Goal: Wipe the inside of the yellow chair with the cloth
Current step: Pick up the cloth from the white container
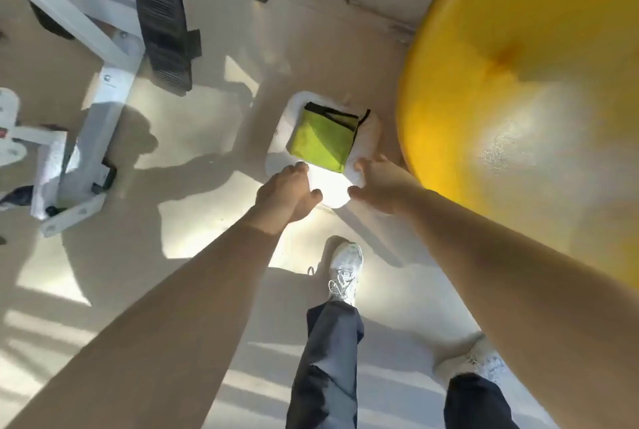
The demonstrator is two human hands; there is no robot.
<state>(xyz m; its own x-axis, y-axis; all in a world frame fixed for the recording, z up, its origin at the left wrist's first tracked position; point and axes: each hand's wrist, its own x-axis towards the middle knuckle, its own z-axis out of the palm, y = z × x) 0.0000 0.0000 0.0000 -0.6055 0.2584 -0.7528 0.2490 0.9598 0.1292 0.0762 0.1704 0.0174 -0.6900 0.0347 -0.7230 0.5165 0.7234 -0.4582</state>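
Observation:
A folded yellow-green cloth (320,140) with a black edge lies on a white pad (366,138) low over the floor, mid-frame. My left hand (285,193) grips the pad's near left edge with curled fingers. Thumb and fingers of my right hand (378,185) clasp its near right edge. Neither hand touches the cloth. The yellow chair (518,110) fills the right side as a big glossy rounded shell, just right of the pad. Only its outer curve shows; its inside is hidden.
A white metal exercise machine frame (103,83) with a black ribbed pedal (160,27) stands on the left. A wall corner and baseboard (380,14) run behind the chair. My feet in white sneakers (345,269) stand on the pale floor below the pad.

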